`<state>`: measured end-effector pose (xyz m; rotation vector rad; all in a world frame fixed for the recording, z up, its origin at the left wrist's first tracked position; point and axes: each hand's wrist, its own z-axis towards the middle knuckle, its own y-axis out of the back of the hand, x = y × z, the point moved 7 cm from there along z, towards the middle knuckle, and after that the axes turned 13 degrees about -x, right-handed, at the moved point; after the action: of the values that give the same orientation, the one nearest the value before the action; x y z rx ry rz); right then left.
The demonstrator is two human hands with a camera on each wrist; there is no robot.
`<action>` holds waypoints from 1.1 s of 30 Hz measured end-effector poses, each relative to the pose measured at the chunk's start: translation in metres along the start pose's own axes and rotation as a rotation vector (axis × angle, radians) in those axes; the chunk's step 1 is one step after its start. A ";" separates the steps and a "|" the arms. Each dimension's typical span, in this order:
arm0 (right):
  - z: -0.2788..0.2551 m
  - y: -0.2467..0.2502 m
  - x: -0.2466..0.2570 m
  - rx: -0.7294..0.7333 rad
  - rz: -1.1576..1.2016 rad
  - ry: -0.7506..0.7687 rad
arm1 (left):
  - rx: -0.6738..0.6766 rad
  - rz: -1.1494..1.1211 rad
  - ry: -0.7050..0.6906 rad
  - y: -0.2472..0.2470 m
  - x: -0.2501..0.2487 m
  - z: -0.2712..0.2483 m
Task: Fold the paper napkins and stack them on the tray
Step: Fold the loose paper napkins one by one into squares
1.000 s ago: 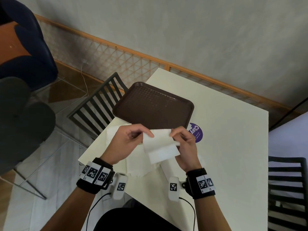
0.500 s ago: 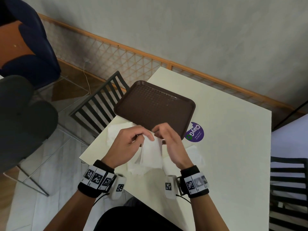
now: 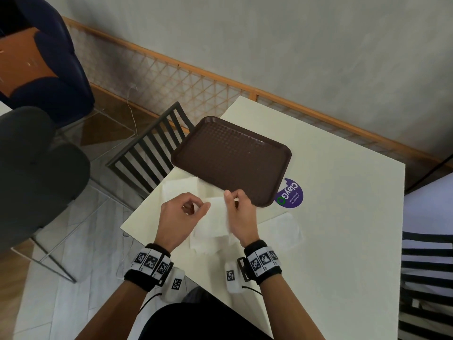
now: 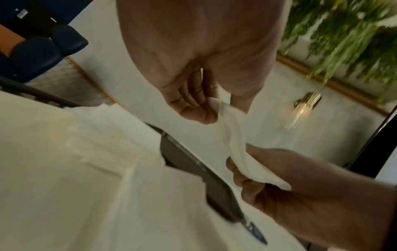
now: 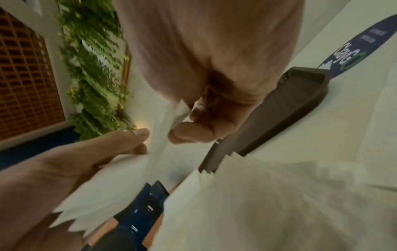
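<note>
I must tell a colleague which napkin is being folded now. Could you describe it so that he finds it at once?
Start from the brown tray on the white table. Just in front of its near edge, both hands, left and right, pinch one white napkin. Unlike the other napkins lying flat on the table, it is lifted.

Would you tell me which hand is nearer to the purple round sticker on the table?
The right. The right hand is just left of the purple sticker, by the tray's near corner; the left hand lies beyond it, farther left, both pinching the napkin.
</note>
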<state>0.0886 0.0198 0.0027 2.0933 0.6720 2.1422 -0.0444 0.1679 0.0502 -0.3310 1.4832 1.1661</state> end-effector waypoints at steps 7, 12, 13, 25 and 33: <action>-0.008 -0.029 -0.057 0.254 -0.437 0.047 | 0.326 0.368 0.099 -0.053 0.088 -0.017; 0.017 0.061 -0.082 -0.144 -0.550 -0.061 | 0.204 0.431 -0.012 -0.043 0.078 -0.022; 0.019 0.084 -0.094 -0.219 -0.674 -0.118 | 0.179 0.427 -0.024 -0.040 0.072 -0.023; 0.007 0.118 -0.040 0.287 -0.426 -0.043 | 0.479 0.035 -0.148 -0.080 -0.013 -0.037; 0.015 0.147 0.069 0.126 0.209 0.045 | 0.684 -0.299 -0.043 -0.064 -0.086 -0.027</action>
<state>0.1352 -0.0853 0.1188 2.2790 0.6337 2.3169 0.0138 0.0828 0.0910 -0.0483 1.6311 0.3859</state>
